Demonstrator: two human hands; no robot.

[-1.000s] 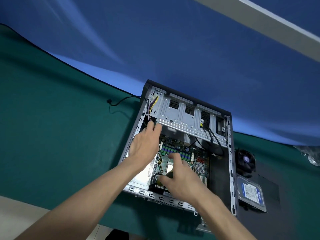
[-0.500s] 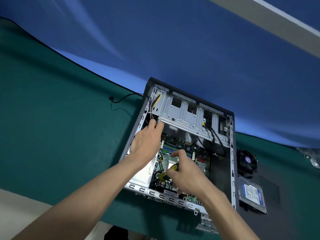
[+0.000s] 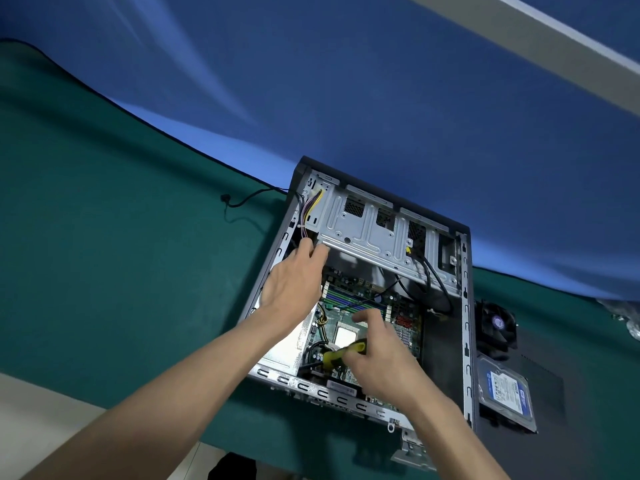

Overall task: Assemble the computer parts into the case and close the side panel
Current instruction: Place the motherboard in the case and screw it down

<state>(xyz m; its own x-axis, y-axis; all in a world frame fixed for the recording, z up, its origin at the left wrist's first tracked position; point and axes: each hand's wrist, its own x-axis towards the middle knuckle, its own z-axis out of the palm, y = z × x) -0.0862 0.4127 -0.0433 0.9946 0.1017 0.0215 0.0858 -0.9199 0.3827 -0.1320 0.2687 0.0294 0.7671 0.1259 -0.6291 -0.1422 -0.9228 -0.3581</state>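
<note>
While the left hand (image 3: 294,282) lay flat, fingers straight, inside the computer case (image 3: 465,306), the right hand (image 3: 377,358) gripped a yellow-handled screwdriver (image 3: 343,353). It hung above the motherboard (image 3: 401,306).

Both forearms stretched forward over the open case (image 3: 464,306); left hand (image 3: 294,282) flat, fingers extended; right hand (image 3: 377,351) curled, gripping a yellow-handled screwdriver (image 3: 341,353).

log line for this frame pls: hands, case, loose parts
left hand: braces drive cage edge | right hand: grips yellow screwdriver over motherboard | case: open | fan, hard drive: outside
</note>
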